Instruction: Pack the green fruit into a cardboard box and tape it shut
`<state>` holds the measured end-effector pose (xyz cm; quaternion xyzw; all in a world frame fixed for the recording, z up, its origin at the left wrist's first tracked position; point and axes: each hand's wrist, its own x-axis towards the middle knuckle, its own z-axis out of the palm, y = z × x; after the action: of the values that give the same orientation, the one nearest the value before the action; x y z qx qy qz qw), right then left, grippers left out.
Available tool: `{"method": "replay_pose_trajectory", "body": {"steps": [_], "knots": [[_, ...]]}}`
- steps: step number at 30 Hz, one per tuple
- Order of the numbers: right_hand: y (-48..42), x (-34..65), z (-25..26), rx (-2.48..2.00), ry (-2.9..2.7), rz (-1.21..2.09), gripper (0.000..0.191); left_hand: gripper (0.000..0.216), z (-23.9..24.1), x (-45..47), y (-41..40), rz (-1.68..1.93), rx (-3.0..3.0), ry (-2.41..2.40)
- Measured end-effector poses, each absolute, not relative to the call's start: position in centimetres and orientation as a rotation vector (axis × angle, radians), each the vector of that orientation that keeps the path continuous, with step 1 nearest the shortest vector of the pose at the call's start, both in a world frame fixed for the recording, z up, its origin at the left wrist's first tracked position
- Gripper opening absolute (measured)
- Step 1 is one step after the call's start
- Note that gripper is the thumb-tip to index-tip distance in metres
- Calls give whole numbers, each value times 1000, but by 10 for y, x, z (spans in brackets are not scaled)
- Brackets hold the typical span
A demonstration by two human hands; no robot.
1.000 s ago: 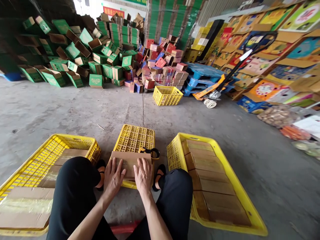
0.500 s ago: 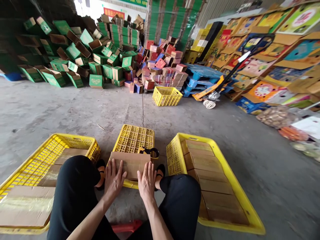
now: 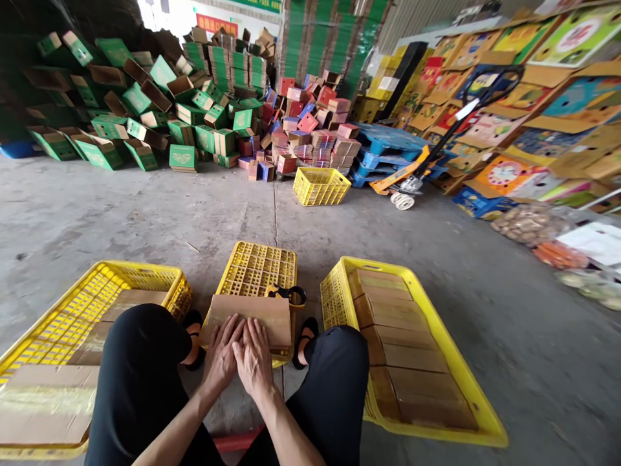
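The cardboard piece [image 3: 266,313] is pressed under the left hand [image 3: 220,356] and right hand [image 3: 255,360] (both flat, touching, gripping nothing).

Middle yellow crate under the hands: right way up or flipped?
Flipped. The middle crate has its perforated base facing up as a flat top; the cardboard lies on it, under the left hand and right hand.

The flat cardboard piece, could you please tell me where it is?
Head view, centre: the cardboard piece lies on the middle yellow crate, under the left hand and right hand.
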<state>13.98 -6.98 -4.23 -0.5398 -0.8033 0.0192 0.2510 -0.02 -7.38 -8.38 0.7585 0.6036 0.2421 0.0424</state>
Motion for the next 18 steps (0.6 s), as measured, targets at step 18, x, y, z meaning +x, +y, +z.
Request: {"method": "replay_pose_trajectory", "body": {"steps": [18], "knots": [[-53,183,-58,-1764,-1982,-130,69,55,-76,-5,-68,877,2146,2109]]}}
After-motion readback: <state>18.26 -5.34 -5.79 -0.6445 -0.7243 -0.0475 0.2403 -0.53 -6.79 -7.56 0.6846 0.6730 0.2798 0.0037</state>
